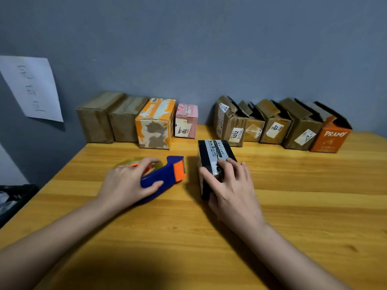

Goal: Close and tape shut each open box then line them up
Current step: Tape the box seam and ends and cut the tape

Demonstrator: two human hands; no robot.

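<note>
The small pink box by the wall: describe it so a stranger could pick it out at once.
Follow the row of boxes along the grey wall at the back of the wooden table. In the closed group on the left, the small pink cardboard box stands last, right of the orange and white box. It is the shortest there, the only pink one, with a white label on its front.

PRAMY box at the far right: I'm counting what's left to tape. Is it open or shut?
Open. The PRAMY box has dark flaps standing up above its top edge, with no tape visible across them.
</note>
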